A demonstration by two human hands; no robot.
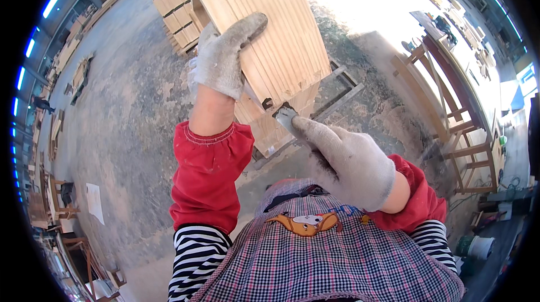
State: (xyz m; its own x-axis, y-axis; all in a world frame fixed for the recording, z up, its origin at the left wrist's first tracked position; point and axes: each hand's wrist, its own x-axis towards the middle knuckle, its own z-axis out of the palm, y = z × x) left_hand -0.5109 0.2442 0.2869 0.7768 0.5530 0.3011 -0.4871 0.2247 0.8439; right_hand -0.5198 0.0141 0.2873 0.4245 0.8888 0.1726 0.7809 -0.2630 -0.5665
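My left hand, in a soiled white work glove, grips the left edge of a pale wooden panel, its thumb lying on the top face. In a like glove, my right hand is closed around a putty knife; its handle is mostly hidden by the fingers. Dark brown paste clings to the blade's tip. Close to that tip, a small dark patch marks the panel's near edge. More pale wood shows below the panel.
A metal frame stands under the wood. Beyond the panel at the left is a stack of wooden pieces. A wooden trestle bench stands at the right, and a white sheet lies on the concrete floor at the left.
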